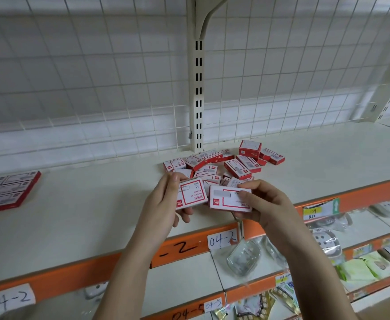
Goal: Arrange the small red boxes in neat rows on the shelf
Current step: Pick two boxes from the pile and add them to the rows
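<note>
- Red-sided boxes lie flat in a tidy block (pixel 5 191) at the far left of the shelf (pixel 85 211), side by side with their white label faces up; this looks like the start of the rows, set there so later boxes can join it.
- The left hand (pixel 164 204) holds one small box (pixel 192 195) just above the shelf's front edge, thumb along its left side and fingers curled underneath. The label faces up and is turned sideways, probably so it can be read and brought to match the others.
- The right hand (pixel 264 205) pinches a second box (pixel 229 200), thumb on top of its right end and fingers under it. The two boxes are held level and almost touching, as if being squared up into a pair before going down together.
- A loose heap of boxes (pixel 224 165) sits behind the hands, at the back of the shelf near the slotted upright post (pixel 198 88). They lie tilted, overlapping and facing all ways, so most of the sorting is not yet done.
- An orange strip (pixel 97 269) with handwritten tags runs along the front edge, and the lower shelves hold bagged goods (pixel 244 257).
</note>
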{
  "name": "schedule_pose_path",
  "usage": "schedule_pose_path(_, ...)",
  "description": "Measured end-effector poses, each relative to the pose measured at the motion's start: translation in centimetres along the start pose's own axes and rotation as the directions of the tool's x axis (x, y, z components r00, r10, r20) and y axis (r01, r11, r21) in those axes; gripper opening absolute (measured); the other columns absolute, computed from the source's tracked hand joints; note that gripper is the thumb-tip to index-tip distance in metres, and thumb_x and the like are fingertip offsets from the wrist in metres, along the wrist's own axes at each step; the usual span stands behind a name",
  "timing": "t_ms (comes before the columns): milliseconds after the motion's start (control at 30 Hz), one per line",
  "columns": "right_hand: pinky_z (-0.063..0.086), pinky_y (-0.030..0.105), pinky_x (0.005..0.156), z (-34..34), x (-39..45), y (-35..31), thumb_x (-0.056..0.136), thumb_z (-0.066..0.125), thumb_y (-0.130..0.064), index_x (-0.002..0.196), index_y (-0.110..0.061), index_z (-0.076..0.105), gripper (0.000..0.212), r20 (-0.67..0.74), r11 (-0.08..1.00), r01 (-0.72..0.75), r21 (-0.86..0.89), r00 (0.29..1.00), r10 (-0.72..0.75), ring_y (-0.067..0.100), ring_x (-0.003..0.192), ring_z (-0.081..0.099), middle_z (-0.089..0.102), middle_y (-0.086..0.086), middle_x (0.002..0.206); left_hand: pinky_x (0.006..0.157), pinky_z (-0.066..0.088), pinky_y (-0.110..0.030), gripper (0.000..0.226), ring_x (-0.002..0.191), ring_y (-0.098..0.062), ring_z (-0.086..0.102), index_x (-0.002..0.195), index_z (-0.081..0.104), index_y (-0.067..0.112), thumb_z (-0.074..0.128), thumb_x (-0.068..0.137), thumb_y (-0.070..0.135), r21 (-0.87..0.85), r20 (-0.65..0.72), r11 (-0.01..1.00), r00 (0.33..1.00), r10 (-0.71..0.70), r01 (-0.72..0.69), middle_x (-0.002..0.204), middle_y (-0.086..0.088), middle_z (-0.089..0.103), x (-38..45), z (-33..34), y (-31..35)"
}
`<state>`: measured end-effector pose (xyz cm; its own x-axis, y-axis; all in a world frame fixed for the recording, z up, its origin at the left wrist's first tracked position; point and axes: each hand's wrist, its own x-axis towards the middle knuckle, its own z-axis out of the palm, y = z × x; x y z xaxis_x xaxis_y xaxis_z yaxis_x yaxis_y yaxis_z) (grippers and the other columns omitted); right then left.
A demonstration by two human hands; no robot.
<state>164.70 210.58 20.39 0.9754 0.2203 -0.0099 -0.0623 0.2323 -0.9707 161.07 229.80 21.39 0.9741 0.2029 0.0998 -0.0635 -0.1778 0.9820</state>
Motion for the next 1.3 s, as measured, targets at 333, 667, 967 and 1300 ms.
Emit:
schedule_pose_path(333, 0.056, 0.022, 0.056, 0.5, -0.1, -0.2, 0.07, 0.062, -0.007, 0.079, -0.006, 0.058, 0.011, -0.007, 0.988, -0.036, 0.153, 0.999, 0.037, 0.021, 0.076, 0.07, 0.073, 0.01, 0.085, 0.055, 0.043, -0.023, 0.049, 0.065, -0.005, 0.055, 0.114, 0.045, 0.04, 0.07, 0.081, 0.015, 0.03, 0.194, 0.999, 0.98, 0.031, -0.038, 0.088, 0.014, 0.066, -0.1, -1.7, -0.8)
schedule_pose_path(667, 0.058, 0.029, 0.079, 1.6, 0.2, 0.3, 0.084, 0.05, 0.003, 0.1, -0.006, 0.067, 0.025, 0.1, 0.958, -0.116, 0.261, 0.991, 0.092, 0.024, 0.092, 0.068, 0.072, 0.013, 0.099, 0.058, 0.045, -0.019, 0.045, 0.09, -0.009, 0.061, 0.105, 0.049, 0.052, 0.071, 0.072, 0.03, 0.098, 0.196, 0.991, 0.978, 0.071, -0.091, 0.1, 0.018, 0.067, 0.0, -1.8, -0.9)
schedule_pose_path(967, 0.047, 0.039, 0.096, 1.9, 0.7, 1.0, 0.089, 0.054, -0.008, 0.103, -0.015, 0.065, 0.019, 0.02, 0.985, -0.114, 0.127, 0.994, 0.112, 0.022, 0.099, 0.066, 0.073, 0.008, 0.1, 0.068, 0.044, -0.019, 0.047, 0.095, -0.001, 0.06, 0.112, 0.051, 0.044, 0.072, 0.08, 0.017, 0.156, 0.216, 0.979, 0.972, 0.097, -0.133, 0.105, 0.02, 0.066, 0.4, -1.3, -1.0)
schedule_pose_path(1300, 0.056, 0.02, 0.064, 0.7, 1.3, 0.8, 0.08, 0.059, 0.003, 0.109, -0.009, 0.054, 0.032, -0.075, 0.965, 0.033, 0.26, 0.997, -0.014, 0.015, 0.079, 0.07, 0.069, 0.007, 0.091, 0.082, 0.051, -0.036, 0.048, 0.099, -0.003, 0.06, 0.107, 0.053, 0.047, 0.074, 0.078, 0.014, 0.14, 0.195, 0.98, 0.974, 0.115, -0.143, 0.106, 0.017, 0.067, 1.1, -1.2, -1.3)
